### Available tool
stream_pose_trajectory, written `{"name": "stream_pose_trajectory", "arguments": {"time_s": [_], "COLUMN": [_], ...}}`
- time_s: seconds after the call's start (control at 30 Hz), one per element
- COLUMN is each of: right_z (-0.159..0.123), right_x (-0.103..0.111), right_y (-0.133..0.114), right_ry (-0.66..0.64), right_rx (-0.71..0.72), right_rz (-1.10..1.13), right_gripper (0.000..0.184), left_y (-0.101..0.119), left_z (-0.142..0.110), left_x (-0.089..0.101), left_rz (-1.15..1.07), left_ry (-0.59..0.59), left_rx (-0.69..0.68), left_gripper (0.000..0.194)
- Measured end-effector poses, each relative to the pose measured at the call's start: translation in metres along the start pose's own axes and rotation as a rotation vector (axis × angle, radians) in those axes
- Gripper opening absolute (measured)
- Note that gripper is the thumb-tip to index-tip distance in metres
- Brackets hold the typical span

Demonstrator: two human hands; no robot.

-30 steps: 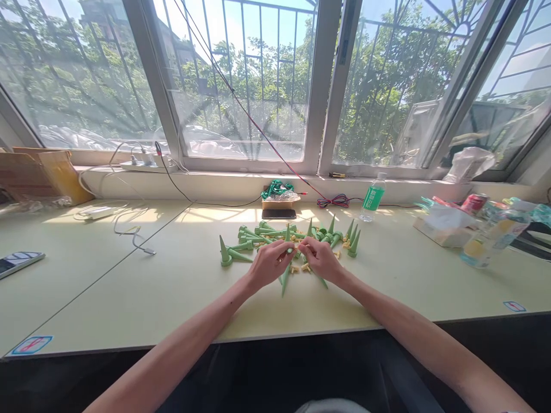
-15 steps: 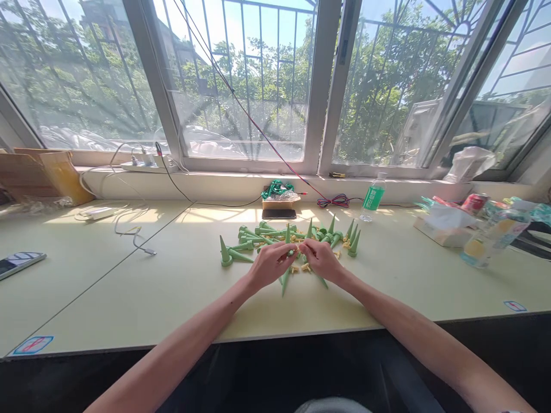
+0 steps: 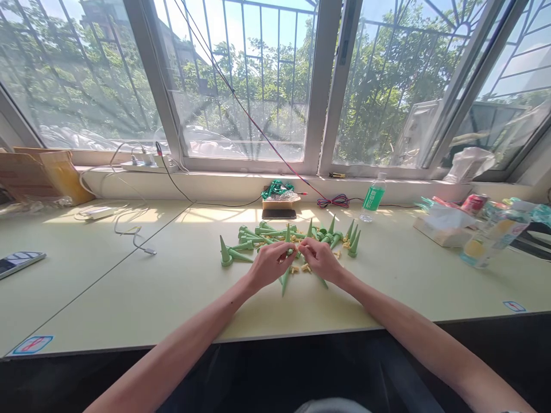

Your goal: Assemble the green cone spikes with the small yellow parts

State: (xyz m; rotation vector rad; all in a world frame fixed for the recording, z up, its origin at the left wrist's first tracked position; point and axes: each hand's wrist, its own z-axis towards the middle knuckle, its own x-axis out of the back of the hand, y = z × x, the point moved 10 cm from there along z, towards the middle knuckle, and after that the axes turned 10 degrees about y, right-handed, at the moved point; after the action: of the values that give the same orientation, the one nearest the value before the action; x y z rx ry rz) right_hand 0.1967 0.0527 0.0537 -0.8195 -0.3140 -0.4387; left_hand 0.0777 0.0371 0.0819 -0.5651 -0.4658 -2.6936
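Note:
My left hand (image 3: 272, 263) is closed, with a green watering spike (image 3: 284, 283) apparently pinched in its fingers, its pointed end toward me. Fingertip to fingertip with it, my right hand (image 3: 321, 259) is closed too; a speck of yellow at its fingertips looks like a small yellow valve, mostly hidden. Around both hands are several green cone-shaped spikes (image 3: 260, 230), some lying and some upright. One upright spike (image 3: 225, 252) stands left of the pile, another (image 3: 353, 245) at its right. Loose T-shaped yellow valves (image 3: 306, 268) lie just below my fingers.
Behind the pile are a small cardboard box (image 3: 279, 204) and a dark phone (image 3: 279, 214). A green-labelled bottle (image 3: 373, 198) stands right of them. Farther right are a tissue box (image 3: 441, 230) and a larger bottle (image 3: 491, 244). White cables (image 3: 129, 232) and another phone (image 3: 20, 263) lie left.
Both hands stay together over the pile. Only the fingertips shift slightly, the right ones closing a little toward the left. The surrounding spikes and valves have not moved.

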Motion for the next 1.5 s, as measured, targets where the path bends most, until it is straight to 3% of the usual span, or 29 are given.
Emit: {"name": "stream_pose_trajectory", "arguments": {"time_s": [1.5], "right_z": [0.0], "right_x": [0.002], "right_y": [-0.003], "right_ry": [-0.005], "right_rx": [0.004], "right_rz": [-0.013], "right_gripper": [0.031], "left_y": [0.012], "left_z": [0.003], "left_x": [0.005], "left_rz": [-0.017], "left_ry": [0.022], "left_rx": [-0.05], "left_gripper": [0.011]}}
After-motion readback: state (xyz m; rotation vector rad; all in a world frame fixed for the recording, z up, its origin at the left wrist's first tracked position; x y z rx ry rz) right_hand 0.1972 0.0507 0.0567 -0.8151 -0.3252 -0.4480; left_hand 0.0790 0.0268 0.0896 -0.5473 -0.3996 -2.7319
